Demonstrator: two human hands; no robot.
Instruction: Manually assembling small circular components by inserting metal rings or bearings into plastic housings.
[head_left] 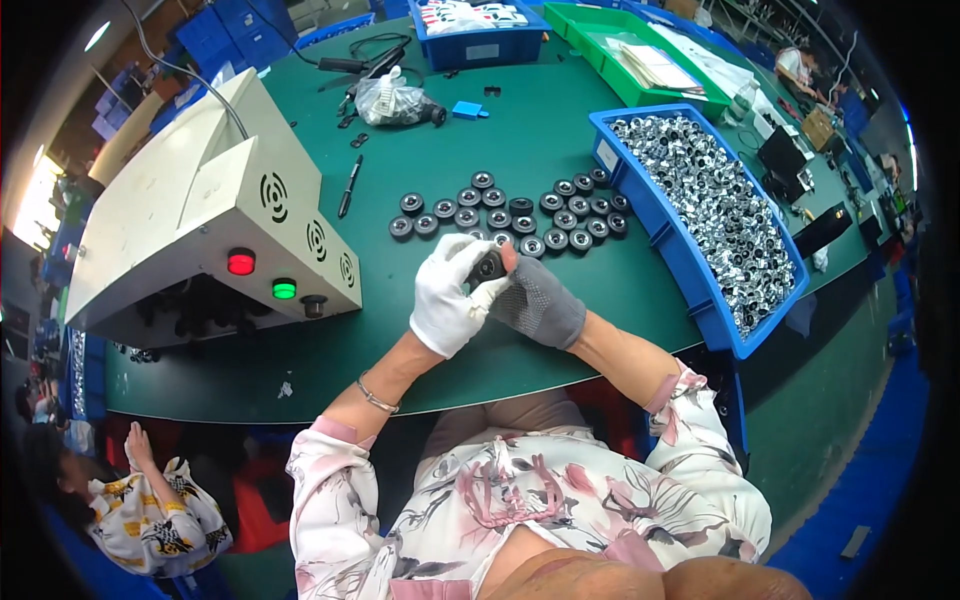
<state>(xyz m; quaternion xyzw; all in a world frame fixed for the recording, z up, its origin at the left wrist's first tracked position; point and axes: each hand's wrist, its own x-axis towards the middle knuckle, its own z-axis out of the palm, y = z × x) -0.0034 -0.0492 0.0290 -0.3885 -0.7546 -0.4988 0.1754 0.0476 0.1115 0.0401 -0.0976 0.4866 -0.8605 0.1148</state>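
Observation:
My left hand (446,296) wears a white glove, and its fingers are closed around a small black wheel (488,266). On the wheel's other side is my right hand (543,302), in a grey dotted glove with a bare thumb tip showing; its fingers press on the same wheel. Both hands meet above the green table, near its front edge. Just beyond them lie several black wheels with silvery centres (467,217), spread in loose clusters. The hands partly cover the nearest ones.
A cream machine (200,190) with red and green lights stands left. To the right, a blue bin (664,245) holds shiny metal parts (700,195). Farther back are a pen (351,185), a plastic bag (390,100) and a green tray (655,97). Another person (160,510) sits at lower left.

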